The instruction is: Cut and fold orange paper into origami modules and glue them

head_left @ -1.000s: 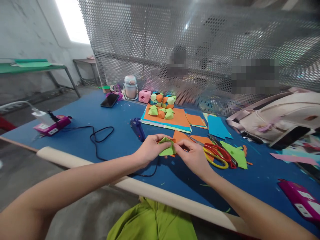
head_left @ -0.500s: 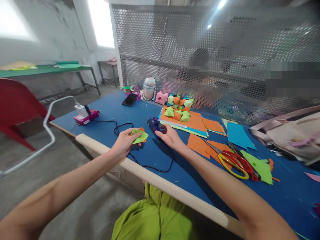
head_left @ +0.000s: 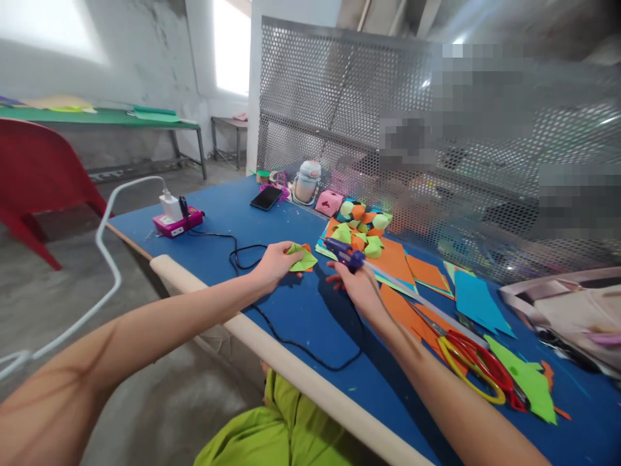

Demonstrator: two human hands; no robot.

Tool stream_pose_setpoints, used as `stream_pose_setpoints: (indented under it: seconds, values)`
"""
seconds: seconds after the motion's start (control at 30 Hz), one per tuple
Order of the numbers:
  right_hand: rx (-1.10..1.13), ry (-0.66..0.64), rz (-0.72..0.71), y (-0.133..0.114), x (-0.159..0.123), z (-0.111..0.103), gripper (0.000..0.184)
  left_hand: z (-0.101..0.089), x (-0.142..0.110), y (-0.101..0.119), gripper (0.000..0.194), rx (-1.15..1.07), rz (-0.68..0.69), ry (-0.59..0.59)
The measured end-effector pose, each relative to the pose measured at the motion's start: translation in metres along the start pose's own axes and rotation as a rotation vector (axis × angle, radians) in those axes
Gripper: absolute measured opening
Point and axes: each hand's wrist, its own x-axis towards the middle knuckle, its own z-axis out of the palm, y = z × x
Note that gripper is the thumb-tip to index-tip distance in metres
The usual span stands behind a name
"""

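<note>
My left hand [head_left: 272, 264] holds a folded green and orange paper piece [head_left: 301, 258] just above the blue table [head_left: 310, 310]. My right hand [head_left: 356, 288] grips a blue glue gun [head_left: 345, 253], lifted off the table, its nozzle pointing left toward the paper piece. The gun's black cord [head_left: 301, 340] trails across the table and loops toward a pink power strip [head_left: 177, 222]. A short gap separates the nozzle from the paper.
Folded green and orange paper shapes [head_left: 361, 230] lie on a stack of orange sheets [head_left: 392, 259]. Red and yellow scissors [head_left: 473, 362], green scraps [head_left: 526, 378], a phone [head_left: 266, 197], a small bottle [head_left: 308, 182], a pink box [head_left: 328, 202], a beige bag [head_left: 572, 310]. Perforated metal screen behind; red chair [head_left: 33, 181] left.
My right hand let go of the paper piece, reached to the glue gun and lifted it. My left hand carried the paper leftward. The view swung to the left.
</note>
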Motion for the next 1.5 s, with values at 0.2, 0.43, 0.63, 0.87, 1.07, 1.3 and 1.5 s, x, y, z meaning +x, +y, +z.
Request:
stream_pose_setpoints:
  seconds: [0.2, 0.43, 0.63, 0.87, 1.07, 1.3, 1.5]
  values:
    - [-0.206, 0.182, -0.017, 0.001, -0.064, -0.047, 0.035, 0.041, 0.012, -0.002, 0.007, 0.01, -0.059, -0.15]
    - [-0.224, 0.146, -0.088, 0.012, -0.083, -0.041, 0.021, 0.056, 0.004, -0.014, 0.007, 0.064, -0.111, -0.26]
    - [-0.282, 0.116, -0.148, 0.007, -0.08, -0.036, 0.016, 0.051, 0.0, -0.016, 0.008, 0.076, -0.131, -0.25]
    - [-0.338, 0.107, -0.116, 0.003, -0.08, -0.033, 0.015, 0.047, 0.002, -0.017, 0.016, 0.087, -0.127, -0.259]
    - [-0.351, 0.098, -0.115, 0.005, -0.083, -0.032, 0.014, 0.046, 0.001, -0.017, 0.013, 0.09, -0.138, -0.252]
    - [-0.377, 0.115, -0.16, 0.009, -0.083, -0.032, 0.01, 0.048, -0.002, -0.017, 0.013, 0.118, -0.152, -0.242]
    - [-0.401, 0.14, -0.179, 0.01, -0.086, -0.033, 0.007, 0.047, -0.001, -0.019, 0.012, 0.091, -0.131, -0.238]
